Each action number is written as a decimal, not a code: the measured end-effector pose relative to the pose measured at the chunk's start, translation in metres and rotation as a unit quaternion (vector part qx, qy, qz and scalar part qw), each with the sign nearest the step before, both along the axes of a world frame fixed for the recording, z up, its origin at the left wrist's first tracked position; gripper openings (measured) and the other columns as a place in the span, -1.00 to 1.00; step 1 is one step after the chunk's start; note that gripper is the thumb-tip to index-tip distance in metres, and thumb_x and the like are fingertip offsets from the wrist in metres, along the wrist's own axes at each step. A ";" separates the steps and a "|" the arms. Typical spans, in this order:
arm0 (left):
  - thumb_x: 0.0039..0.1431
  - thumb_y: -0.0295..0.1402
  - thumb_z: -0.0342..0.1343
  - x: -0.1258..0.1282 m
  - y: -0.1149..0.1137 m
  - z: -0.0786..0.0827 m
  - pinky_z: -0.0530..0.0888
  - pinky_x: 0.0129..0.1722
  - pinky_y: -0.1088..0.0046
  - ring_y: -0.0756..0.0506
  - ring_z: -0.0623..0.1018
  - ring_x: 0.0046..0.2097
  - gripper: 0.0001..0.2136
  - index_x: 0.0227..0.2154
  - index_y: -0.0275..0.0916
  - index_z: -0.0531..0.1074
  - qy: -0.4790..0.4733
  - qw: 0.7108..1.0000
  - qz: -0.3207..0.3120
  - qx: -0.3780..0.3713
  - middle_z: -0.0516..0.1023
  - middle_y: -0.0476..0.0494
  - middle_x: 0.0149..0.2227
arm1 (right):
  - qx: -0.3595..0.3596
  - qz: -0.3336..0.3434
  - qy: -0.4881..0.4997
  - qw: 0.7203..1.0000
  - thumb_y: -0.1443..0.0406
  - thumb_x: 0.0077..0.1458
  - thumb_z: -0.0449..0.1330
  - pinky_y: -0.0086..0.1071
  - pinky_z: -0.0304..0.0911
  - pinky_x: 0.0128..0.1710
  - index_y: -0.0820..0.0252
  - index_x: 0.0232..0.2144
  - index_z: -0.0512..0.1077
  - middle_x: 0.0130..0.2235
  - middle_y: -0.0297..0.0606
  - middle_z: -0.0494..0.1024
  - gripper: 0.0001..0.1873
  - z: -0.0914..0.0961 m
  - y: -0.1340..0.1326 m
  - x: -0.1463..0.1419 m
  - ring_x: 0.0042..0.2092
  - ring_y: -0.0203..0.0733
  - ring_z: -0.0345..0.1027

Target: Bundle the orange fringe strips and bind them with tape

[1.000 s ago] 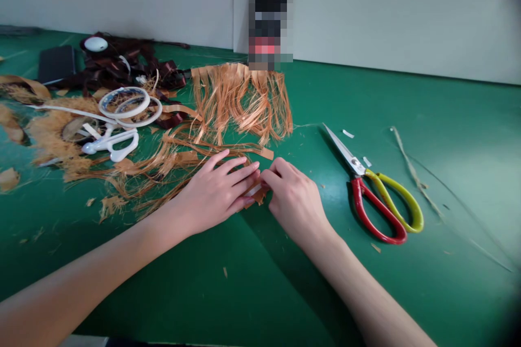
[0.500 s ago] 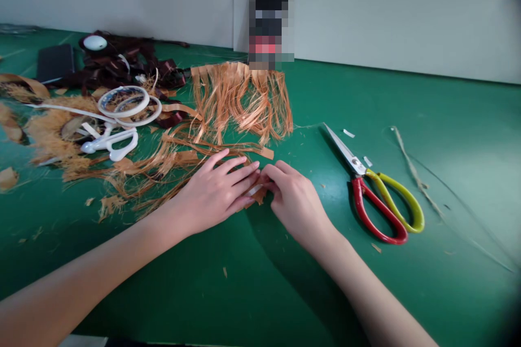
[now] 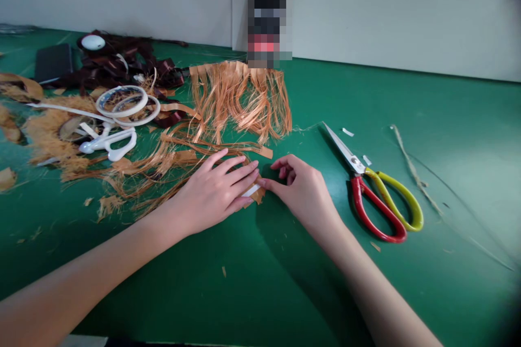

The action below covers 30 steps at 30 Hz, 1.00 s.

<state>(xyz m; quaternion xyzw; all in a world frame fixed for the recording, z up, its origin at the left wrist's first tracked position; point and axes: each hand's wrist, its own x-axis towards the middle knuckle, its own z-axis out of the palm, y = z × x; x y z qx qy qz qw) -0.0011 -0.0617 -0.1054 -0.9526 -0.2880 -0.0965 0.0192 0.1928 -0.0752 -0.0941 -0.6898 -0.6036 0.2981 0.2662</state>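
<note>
My left hand lies flat with its fingers stretched over tan fringed ribbon strips, pressing them to the table. A white strip of tape runs along the ribbon end under its fingertips. My right hand is just to the right, its thumb tip touching the ribbon's edge by the tape. Its index finger is lifted apart from the thumb and the other fingers are curled, with nothing visible between them. Behind the hands lies a wider piece of tan fringe.
Scissors with red and yellow handles lie on the green table to the right, near scraps and a thin strand. At left are tape rolls, white-handled scissors, dark ribbon and a black flat object.
The right thumb and index finger have parted, and the index has risen to the right, away from the ribbon end. More of the white tape shows. My left hand stays in place.
</note>
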 end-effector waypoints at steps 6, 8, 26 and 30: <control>0.34 -0.21 -0.11 0.000 0.000 -0.001 0.10 0.22 0.02 -0.22 0.31 0.19 -0.63 0.10 -0.26 0.30 -0.003 1.000 -0.004 0.006 0.32 -0.16 0.20 | -0.005 -0.019 -0.004 1.000 0.28 -0.09 0.29 -0.40 0.06 -0.47 0.16 -0.47 0.39 -0.51 -0.41 0.41 -0.87 -0.002 -0.001 -0.004 -0.47 -0.30 0.22; 0.32 -0.22 -0.08 0.001 0.001 -0.001 0.06 0.24 0.03 -0.19 0.31 0.19 -0.63 0.10 -0.26 0.30 -0.015 1.000 -0.003 0.008 0.29 -0.19 0.21 | 0.000 -0.007 -0.005 1.000 0.32 -0.06 0.26 -0.40 0.07 -0.46 0.16 -0.46 0.39 -0.49 -0.39 0.43 -0.91 -0.003 -0.001 -0.004 -0.47 -0.30 0.22; 0.27 -0.11 -0.05 -0.002 0.005 -0.009 -0.12 0.28 0.04 -0.14 0.39 0.12 -0.61 0.03 -0.21 0.37 -0.074 0.997 -0.014 0.017 0.48 -0.06 0.07 | 0.160 0.225 -0.179 0.944 0.47 0.15 -0.01 -0.45 0.12 -0.40 0.19 -0.41 0.45 -0.27 -0.24 0.41 -0.74 -0.001 -0.005 0.002 -0.34 -0.29 0.27; 0.28 -0.14 -0.06 -0.001 0.004 -0.008 -0.12 0.28 0.04 -0.14 0.38 0.13 -0.66 0.00 -0.18 0.39 -0.073 0.997 -0.005 0.008 0.47 -0.05 0.07 | 0.185 0.253 -0.216 0.925 0.56 0.03 -0.05 -0.44 0.06 -0.42 0.19 -0.42 0.41 -0.30 -0.25 0.42 -0.70 -0.003 -0.003 0.002 -0.36 -0.28 0.21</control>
